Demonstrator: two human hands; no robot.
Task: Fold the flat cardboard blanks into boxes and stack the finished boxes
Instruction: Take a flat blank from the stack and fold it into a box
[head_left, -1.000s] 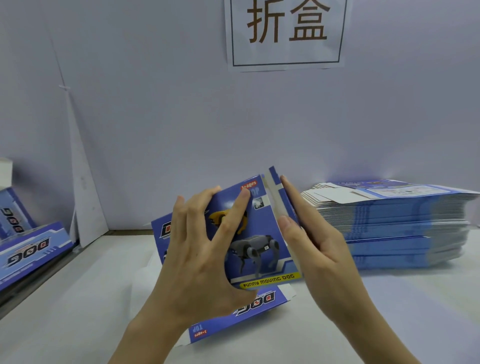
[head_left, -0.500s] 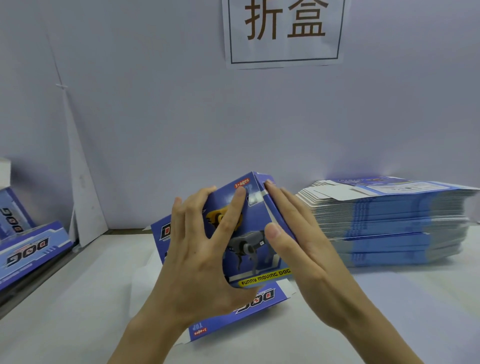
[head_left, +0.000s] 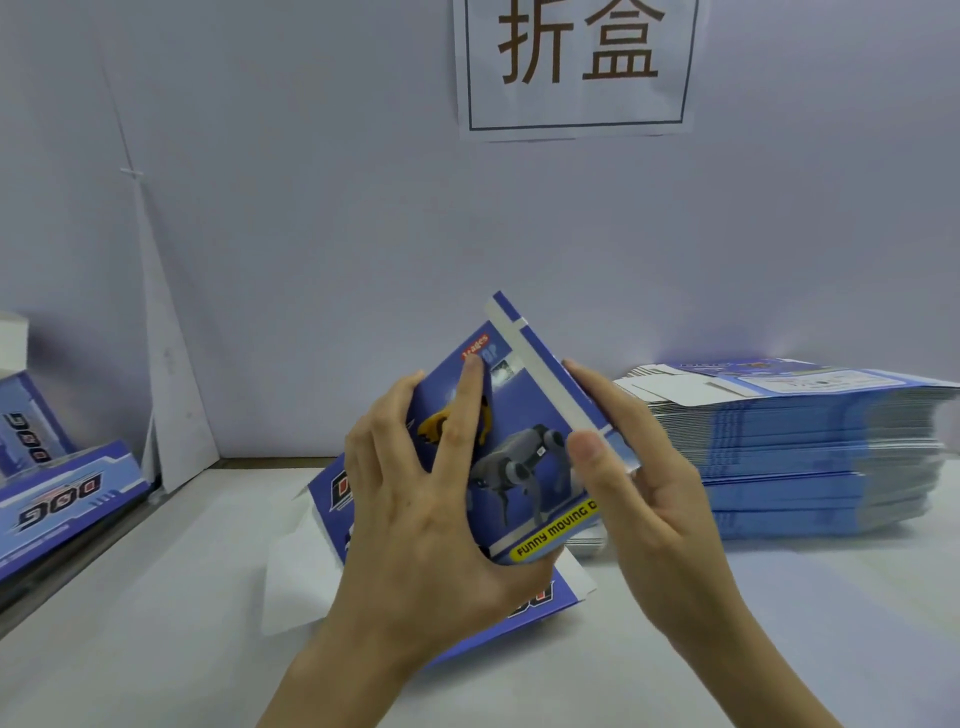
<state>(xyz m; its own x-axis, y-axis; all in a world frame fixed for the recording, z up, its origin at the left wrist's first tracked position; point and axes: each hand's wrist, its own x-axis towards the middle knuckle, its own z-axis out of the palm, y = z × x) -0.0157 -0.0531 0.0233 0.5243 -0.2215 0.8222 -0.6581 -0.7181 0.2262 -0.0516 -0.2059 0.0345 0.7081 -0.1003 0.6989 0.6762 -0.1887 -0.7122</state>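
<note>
While the left hand (head_left: 415, 519) lies w/ fingers spread over the printed front of the half-folded box (head_left: 524, 452), thumb hooked under its lower edge, the right hand (head_left: 654, 493) pinches the right side panel, thumb on the front and the other fingers behind. Box is held tilted just above the worktop (head_left: 156, 597), approx. in the centre of the view. A white strip (head_left: 540, 384) along the right edge is showing, so the side is, I judge, not yet closed. A blue lower flap (head_left: 545, 597) hangs open down to the worktop or very near it, I cannot tell which. So this box seems in the early-to-middle part of its folding: body to be squared, end flaps left to tuck. As for the whole task, some work is done: at far left at least two finished boxes (head_left: 67, 493) w/ "DOG" print lie together, though whether they make a proper stack is cut off by the frame edge. Much more is left, by my estimate well over half: the stack of flat blanks (head_left: 810, 452) at right, near the right hand but apart from it, is tall, w/ many sheets. A paper sign (head_left: 576, 67) hangs on the wall behind.
</note>
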